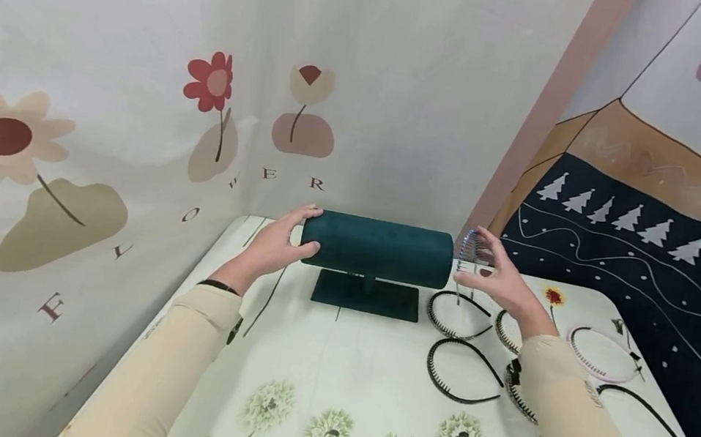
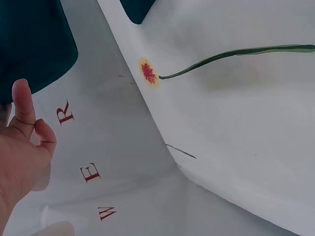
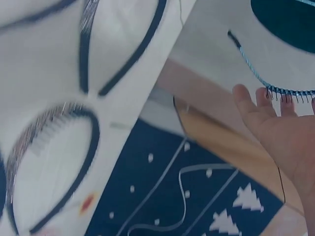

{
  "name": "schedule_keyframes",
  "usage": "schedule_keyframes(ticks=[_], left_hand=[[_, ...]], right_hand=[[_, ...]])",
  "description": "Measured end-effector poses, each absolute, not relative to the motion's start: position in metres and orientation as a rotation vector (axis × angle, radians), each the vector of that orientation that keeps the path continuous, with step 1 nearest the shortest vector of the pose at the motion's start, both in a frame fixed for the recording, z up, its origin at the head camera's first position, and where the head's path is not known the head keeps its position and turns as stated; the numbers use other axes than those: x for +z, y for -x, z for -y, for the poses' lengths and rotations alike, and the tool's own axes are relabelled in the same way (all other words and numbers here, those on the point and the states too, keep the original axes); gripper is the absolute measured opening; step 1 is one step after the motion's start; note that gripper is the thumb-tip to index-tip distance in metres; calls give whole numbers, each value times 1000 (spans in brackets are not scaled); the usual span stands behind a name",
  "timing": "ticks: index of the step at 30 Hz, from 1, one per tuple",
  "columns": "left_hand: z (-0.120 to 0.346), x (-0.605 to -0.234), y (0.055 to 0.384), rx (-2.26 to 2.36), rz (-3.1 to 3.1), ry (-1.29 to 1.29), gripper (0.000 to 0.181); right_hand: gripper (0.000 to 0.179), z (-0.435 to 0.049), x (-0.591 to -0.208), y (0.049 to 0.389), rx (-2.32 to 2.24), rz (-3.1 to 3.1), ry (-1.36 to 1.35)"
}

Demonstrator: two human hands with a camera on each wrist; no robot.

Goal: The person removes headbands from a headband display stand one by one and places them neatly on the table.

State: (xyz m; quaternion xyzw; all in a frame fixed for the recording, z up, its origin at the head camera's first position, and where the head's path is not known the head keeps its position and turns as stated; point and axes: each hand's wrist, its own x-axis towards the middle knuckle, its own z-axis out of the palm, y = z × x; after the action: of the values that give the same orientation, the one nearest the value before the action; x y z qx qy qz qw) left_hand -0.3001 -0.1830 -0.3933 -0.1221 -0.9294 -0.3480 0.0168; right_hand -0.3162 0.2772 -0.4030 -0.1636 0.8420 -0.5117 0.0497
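Observation:
A dark green, velvet-like headband display stand point(image 1: 379, 250) stands on the table, with a horizontal roll above a flat rectangular base point(image 1: 366, 302). At its left end my left hand point(image 1: 272, 245) holds the roll, thumb in front and fingers over the top. In the left wrist view the thumb point(image 2: 23, 101) lies against the fabric. Just off the roll's right end, my right hand point(image 1: 502, 277) grips a thin toothed headband point(image 1: 467, 252) between thumb and fingers. Its bluish, beaded-looking band point(image 3: 290, 92) and a dark tip show in the right wrist view.
Several toothed headbands lie right of the stand, among them a black one point(image 1: 463, 370), a dark one point(image 1: 460, 314), a pale pink one point(image 1: 601, 355) and another black one point(image 1: 644, 412). Some are partly under my right forearm. Printed curtains point(image 1: 407, 93) hang behind the flowered tablecloth point(image 1: 330, 371).

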Motion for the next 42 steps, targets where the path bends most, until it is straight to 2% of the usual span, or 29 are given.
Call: schedule_keyframes(ticks=[6, 13, 23, 42], left_hand=[[183, -392, 300, -1067, 2886, 390, 72], [183, -392, 300, -1075, 2896, 402, 72], [182, -391, 299, -1068, 2886, 398, 72], [181, -392, 297, -1062, 2887, 392, 72]], right_hand=[[112, -305, -392, 300, -1328, -2735, 517], [119, -312, -380, 281, -1033, -2879, 618], [118, -293, -365, 257, -833, -2920, 866], [120, -254, -387, 232, -633, -2912, 1124]])
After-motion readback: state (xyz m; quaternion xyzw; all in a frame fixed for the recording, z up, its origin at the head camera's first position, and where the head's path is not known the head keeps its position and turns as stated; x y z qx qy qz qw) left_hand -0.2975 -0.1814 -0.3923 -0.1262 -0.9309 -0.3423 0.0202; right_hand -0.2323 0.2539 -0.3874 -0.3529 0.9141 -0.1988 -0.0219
